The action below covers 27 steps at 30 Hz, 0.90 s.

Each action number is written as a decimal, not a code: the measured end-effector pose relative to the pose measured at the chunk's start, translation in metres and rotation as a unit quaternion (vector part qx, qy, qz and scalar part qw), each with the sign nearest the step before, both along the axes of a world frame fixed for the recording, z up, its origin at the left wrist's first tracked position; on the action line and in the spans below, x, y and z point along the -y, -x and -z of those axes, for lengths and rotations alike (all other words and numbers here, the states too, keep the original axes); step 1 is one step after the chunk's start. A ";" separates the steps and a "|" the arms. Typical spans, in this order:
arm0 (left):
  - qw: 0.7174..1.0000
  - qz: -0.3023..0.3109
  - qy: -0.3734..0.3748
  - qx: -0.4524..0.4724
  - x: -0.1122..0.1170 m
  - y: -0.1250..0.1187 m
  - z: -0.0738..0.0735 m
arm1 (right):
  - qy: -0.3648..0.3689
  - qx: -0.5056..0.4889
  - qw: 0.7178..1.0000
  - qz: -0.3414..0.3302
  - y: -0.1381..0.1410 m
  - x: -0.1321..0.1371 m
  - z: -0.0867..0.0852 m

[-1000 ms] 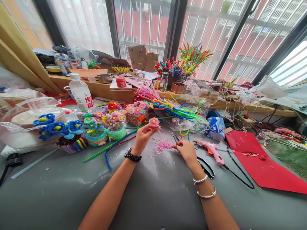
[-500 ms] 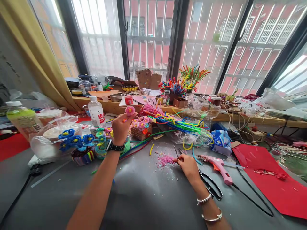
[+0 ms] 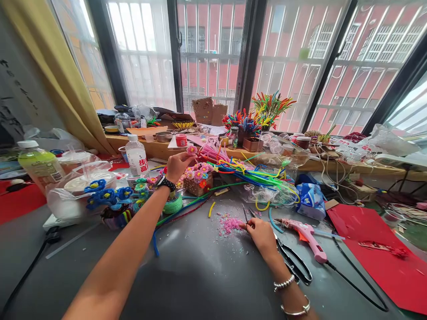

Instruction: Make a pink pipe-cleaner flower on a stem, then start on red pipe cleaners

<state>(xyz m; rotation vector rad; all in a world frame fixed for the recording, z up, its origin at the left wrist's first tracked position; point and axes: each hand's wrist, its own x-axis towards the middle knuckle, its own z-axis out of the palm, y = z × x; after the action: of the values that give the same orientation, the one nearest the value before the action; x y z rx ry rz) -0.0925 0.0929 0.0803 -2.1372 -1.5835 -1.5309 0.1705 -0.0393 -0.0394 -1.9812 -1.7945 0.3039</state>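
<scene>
My left hand (image 3: 176, 168) is raised over the flower box and pinches a pink fuzzy flower (image 3: 191, 150) with a pale centre. Below it stands a woven brown box (image 3: 197, 186) filled with small pink flowers (image 3: 202, 171). Resting low by the table top, my right hand (image 3: 262, 235) has its fingers closed around a thin, dark, pointed tool (image 3: 245, 213), whose kind I cannot make out. Beside those fingertips lies a heap of pink fuzz clippings (image 3: 230, 224). Black-handled scissors (image 3: 296, 262) lie partly hidden behind the right hand.
A pink glue gun (image 3: 308, 238) with a cord lies to the right, near red card (image 3: 376, 253). Bundled pipe cleaners (image 3: 263, 178) spread along the back. At left are blue flowers (image 3: 106, 195), a clear bottle (image 3: 136, 155) and a plastic bag (image 3: 63, 200).
My left hand has moved slightly right and forward with the pink flower, closer above the flower box. The right hand stays nearly in place, and the view has shifted a little.
</scene>
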 end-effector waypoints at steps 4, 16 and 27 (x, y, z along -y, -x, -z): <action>0.997 0.006 0.045 -0.068 -0.006 -0.002 -0.001 | 0.018 0.004 1.000 0.004 0.001 0.000 -0.001; 0.960 0.033 0.172 -0.221 -0.035 0.009 -0.003 | 0.017 -0.010 1.000 -0.007 0.002 0.001 -0.001; 0.936 0.053 0.245 -0.246 -0.049 0.012 -0.021 | 0.005 -0.019 1.000 -0.023 0.001 0.000 0.003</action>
<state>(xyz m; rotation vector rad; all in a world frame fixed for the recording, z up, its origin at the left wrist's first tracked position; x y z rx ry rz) -0.1040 0.1418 0.1017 -2.6065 -1.7988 -0.5485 0.1690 -0.0389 -0.0422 -1.9309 -1.8195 0.3627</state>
